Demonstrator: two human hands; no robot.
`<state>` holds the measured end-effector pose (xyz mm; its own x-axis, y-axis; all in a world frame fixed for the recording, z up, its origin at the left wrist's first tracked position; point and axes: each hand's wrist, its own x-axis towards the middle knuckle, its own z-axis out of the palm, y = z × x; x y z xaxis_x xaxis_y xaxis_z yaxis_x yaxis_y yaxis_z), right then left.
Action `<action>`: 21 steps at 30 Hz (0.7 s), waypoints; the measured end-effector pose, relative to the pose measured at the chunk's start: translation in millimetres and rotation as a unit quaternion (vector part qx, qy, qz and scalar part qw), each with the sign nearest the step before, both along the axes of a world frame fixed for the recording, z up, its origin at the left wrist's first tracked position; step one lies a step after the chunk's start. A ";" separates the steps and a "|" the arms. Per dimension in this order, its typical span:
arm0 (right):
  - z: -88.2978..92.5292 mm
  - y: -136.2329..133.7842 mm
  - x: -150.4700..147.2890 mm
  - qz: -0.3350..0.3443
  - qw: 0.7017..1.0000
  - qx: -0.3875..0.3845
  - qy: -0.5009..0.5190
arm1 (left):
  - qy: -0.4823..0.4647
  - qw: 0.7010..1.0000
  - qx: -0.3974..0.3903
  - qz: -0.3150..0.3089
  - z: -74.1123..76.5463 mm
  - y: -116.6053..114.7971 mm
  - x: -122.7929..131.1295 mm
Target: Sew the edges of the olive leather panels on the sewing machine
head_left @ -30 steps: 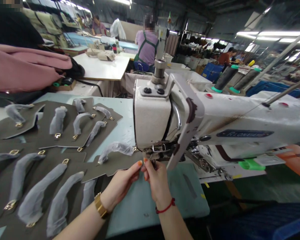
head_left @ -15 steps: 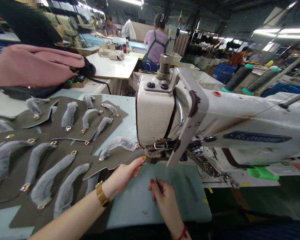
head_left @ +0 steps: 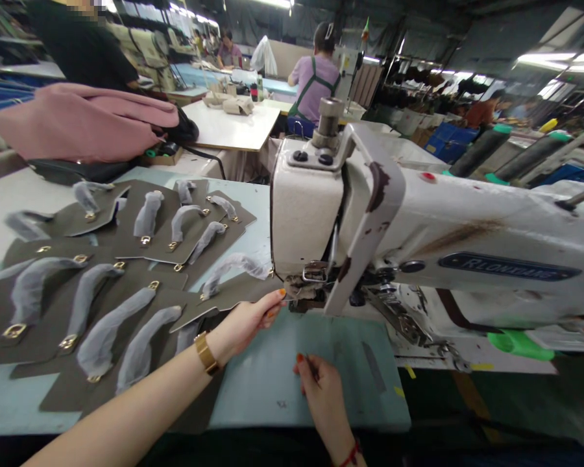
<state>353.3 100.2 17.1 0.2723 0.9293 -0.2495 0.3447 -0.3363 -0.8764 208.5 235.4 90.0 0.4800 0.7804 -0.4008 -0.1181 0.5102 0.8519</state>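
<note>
Fingers of my left hand [head_left: 246, 319] pinch the olive leather panel [head_left: 233, 293] at the sewing machine [head_left: 370, 220] foot; my right hand [head_left: 321, 389], curled, grips a thin dark tool [head_left: 310, 364] over the worktop [head_left: 272, 383].

Bare tabletop [head_left: 272, 389] lies open near the right hand [head_left: 324, 395], while the machine head [head_left: 306, 214] blocks above and the spread panels [head_left: 102, 279] crowd the table to the left.

Bare arms, two wrist ornaments

The left hand [head_left: 246, 321] wore a gold bracelet [head_left: 206, 352]; the right hand [head_left: 324, 395] wore a red cord bracelet [head_left: 350, 455]; fingernails were painted orange.
</note>
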 end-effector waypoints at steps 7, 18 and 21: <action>5.2 -0.2 -0.4 -0.002 1.000 -0.001 0.005 | -0.007 1.000 0.002 0.011 -4.8 5.9 -0.2; 3.3 -0.9 3.3 0.020 1.000 -0.012 0.011 | -0.016 0.996 -0.008 0.088 -6.7 -8.2 9.0; 6.0 0.0 5.5 0.023 0.999 -0.015 0.029 | -0.049 0.988 -0.015 0.145 -4.4 -20.3 20.7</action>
